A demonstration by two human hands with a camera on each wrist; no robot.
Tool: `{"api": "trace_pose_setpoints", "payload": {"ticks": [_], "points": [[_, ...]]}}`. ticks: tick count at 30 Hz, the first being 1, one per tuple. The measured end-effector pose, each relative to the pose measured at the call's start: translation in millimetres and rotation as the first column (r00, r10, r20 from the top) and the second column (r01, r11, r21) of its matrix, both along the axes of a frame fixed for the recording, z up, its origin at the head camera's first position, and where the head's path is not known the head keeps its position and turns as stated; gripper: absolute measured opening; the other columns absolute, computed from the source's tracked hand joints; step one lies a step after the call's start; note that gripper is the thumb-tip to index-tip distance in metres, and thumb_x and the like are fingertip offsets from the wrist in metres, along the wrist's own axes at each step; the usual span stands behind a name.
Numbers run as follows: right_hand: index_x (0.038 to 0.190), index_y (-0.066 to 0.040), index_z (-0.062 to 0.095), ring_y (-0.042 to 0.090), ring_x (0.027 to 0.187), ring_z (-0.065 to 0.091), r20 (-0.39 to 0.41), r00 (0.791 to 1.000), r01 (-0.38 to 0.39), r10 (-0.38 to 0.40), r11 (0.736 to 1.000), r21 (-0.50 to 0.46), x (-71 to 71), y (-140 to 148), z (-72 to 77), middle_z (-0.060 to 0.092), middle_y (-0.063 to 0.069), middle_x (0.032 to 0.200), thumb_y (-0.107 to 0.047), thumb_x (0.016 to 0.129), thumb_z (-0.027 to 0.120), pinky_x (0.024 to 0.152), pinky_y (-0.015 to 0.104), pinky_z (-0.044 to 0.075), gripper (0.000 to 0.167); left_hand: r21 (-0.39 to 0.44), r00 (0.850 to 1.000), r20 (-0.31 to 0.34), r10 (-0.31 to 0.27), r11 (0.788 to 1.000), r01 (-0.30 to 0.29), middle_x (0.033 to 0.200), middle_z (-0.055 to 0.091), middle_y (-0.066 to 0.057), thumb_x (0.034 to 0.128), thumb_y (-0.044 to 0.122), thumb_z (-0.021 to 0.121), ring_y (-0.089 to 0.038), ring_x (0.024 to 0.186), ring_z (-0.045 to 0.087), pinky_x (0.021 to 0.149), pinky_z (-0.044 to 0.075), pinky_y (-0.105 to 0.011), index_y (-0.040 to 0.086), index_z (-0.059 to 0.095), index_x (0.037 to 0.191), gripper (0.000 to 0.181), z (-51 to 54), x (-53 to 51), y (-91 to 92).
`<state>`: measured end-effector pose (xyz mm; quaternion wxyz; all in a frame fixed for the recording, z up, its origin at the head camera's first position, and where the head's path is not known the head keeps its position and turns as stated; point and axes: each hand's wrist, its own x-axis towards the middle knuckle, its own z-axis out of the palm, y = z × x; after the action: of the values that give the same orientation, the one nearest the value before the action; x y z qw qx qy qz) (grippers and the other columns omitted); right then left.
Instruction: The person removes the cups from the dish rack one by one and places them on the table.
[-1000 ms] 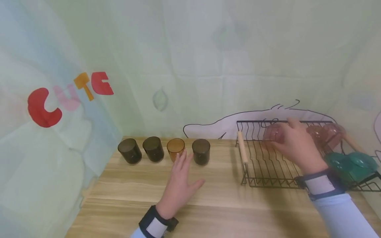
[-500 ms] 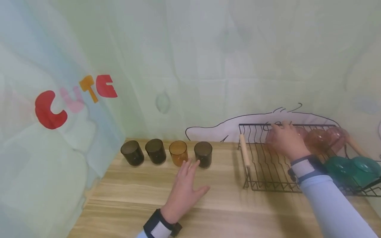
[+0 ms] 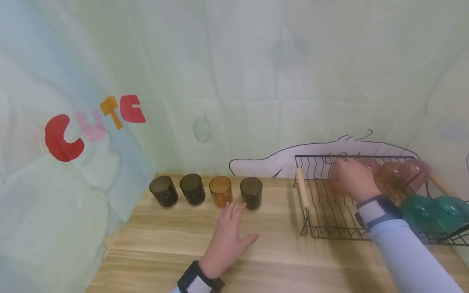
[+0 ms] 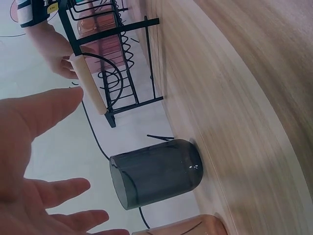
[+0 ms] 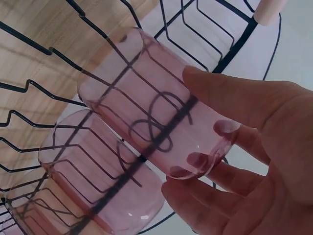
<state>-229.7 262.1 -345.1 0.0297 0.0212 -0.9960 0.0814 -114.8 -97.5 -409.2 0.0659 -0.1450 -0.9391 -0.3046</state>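
Note:
Fingers and thumb of my right hand (image 3: pixel 354 181) (image 5: pixel 254 156) pinch a pink glass (image 5: pixel 146 103) that stands in the back left part of the wire rack (image 3: pixel 340 232). A second pink glass (image 5: pixel 102 166) is beside it in the right wrist view. My left hand (image 3: pixel 225 244) (image 4: pixel 29 161) hovers over the table with its fingers spread, holding nothing. Just beyond its fingertips are an amber glass (image 3: pixel 220 191) and a dark grey glass (image 3: pixel 251 193) (image 4: pixel 156 174).
Two more dark glasses (image 3: pixel 163 191) (image 3: pixel 192 189) stand at the left end of the row. Farther right in the rack are an amber glass (image 3: pixel 393 176), another pink glass (image 3: pixel 415 175) and teal glasses (image 3: pixel 421 211). A wooden handle (image 3: pixel 302 188) forms the rack's left side.
My right hand has moved left and back in the rack, staying at the pink glass. The left hand keeps nearly the same place and spread. The head view has shifted slightly.

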Motion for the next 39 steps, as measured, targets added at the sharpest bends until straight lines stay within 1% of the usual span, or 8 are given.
{"api": "trace_pose_setpoints", "payload": {"ticks": [4, 9, 16, 21, 25, 29, 35, 39], "points": [[0.128, -0.004, 0.049, 0.043, 0.105, 0.055, -0.02, 0.999, -0.028, 0.027, 0.998, -0.06, 1.9, 3, 4.3, 0.06, 0.024, 0.116, -0.03, 0.082, 0.069, 0.085, 0.061, 0.046, 0.057, 0.004, 1.0, 0.0, 0.001, 1.0, -0.001, 0.156, 0.017, -0.01, 0.0749, 0.048, 0.072, -0.036, 0.141, 0.023, 0.109, 0.027, -0.058, 0.017, 0.035, 0.143, 0.084, 0.3, -0.3, 0.3], [0.11, -0.012, 0.057, 0.029, 0.083, 0.063, -0.082, 0.996, -0.049, 0.038, 0.99, -0.13, 11.2, 4, 18.7, 0.067, 0.009, 0.093, -0.04, 0.069, 0.079, 0.067, 0.049, 0.052, 0.054, 0.052, 0.999, 0.037, 0.003, 0.999, -0.005, 0.156, 0.017, -0.009, 0.0754, 0.049, 0.072, -0.035, 0.14, 0.024, 0.108, 0.03, -0.058, 0.016, 0.035, 0.143, 0.083, 2.6, -0.7, -0.3], [0.131, -0.012, 0.049, 0.033, 0.1, 0.06, -0.233, 0.97, -0.129, 0.068, 0.958, -0.258, 32.4, -14, 32.6, 0.062, 0.013, 0.115, -0.038, 0.078, 0.074, 0.078, 0.054, 0.051, 0.064, 0.212, 0.993, 0.119, -0.007, 0.977, -0.018, 0.153, 0.025, -0.006, 0.0766, 0.06, 0.064, -0.028, 0.136, 0.034, 0.108, 0.035, -0.051, 0.02, 0.029, 0.145, 0.087, 6.2, -3.9, -0.3], [0.129, -0.015, 0.052, 0.024, 0.095, 0.061, -0.343, 0.938, -0.189, 0.051, 0.904, -0.384, 51.4, -37, 31.4, 0.062, 0.008, 0.118, -0.041, 0.071, 0.079, 0.075, 0.044, 0.055, 0.068, 0.286, 0.994, 0.102, 0.023, 0.957, -0.051, 0.15, 0.033, -0.003, 0.0758, 0.066, 0.061, -0.021, 0.135, 0.036, 0.109, 0.035, -0.047, 0.023, 0.029, 0.145, 0.087, 12.3, -6.1, 2.1], [0.126, -0.015, 0.054, 0.018, 0.094, 0.059, -0.397, 0.918, -0.217, 0.02, 0.863, -0.457, 63.0, -56, 31.4, 0.062, 0.002, 0.111, -0.043, 0.067, 0.081, 0.07, 0.03, 0.056, 0.071, 0.385, 0.991, 0.133, 0.017, 0.92, -0.068, 0.147, 0.038, 0.002, 0.0756, 0.064, 0.063, -0.021, 0.134, 0.038, 0.109, 0.036, -0.045, 0.025, 0.032, 0.143, 0.083, 19.4, -10.0, 5.2], [0.123, -0.013, 0.054, 0.017, 0.097, 0.059, -0.439, 0.899, -0.252, 0.005, 0.824, -0.507, 71.7, -73, 31.3, 0.06, 0.0, 0.109, -0.038, 0.066, 0.083, 0.068, 0.02, 0.056, 0.069, 0.491, 0.982, 0.189, -0.024, 0.868, -0.074, 0.146, 0.039, -0.002, 0.0789, 0.058, 0.064, -0.024, 0.132, 0.042, 0.108, 0.037, -0.045, 0.021, 0.034, 0.142, 0.079, 25.1, -12.9, 7.5], [0.116, -0.013, 0.052, 0.009, 0.095, 0.056, -0.487, 0.873, -0.317, 0.002, 0.762, -0.565, 82.2, -96, 24.6, 0.055, -0.005, 0.105, -0.025, 0.062, 0.087, 0.072, 0.018, 0.056, 0.065, 0.577, 0.962, 0.266, -0.066, 0.81, -0.104, 0.142, 0.044, -0.01, 0.0815, 0.057, 0.061, -0.028, 0.128, 0.047, 0.106, 0.04, -0.045, 0.014, 0.036, 0.141, 0.078, 31.3, -14.4, 10.3], [0.114, -0.009, 0.053, 0.011, 0.098, 0.054, -0.539, 0.842, -0.345, -0.018, 0.75, -0.564, 89.7, -108, 17.3, 0.055, -0.002, 0.106, -0.023, 0.06, 0.089, 0.073, 0.023, 0.057, 0.066, 0.644, 0.937, 0.33, -0.114, 0.753, -0.135, 0.14, 0.046, -0.013, 0.0835, 0.056, 0.06, -0.029, 0.126, 0.048, 0.104, 0.042, -0.046, 0.01, 0.033, 0.142, 0.079, 35.4, -14.8, 11.7]]}}
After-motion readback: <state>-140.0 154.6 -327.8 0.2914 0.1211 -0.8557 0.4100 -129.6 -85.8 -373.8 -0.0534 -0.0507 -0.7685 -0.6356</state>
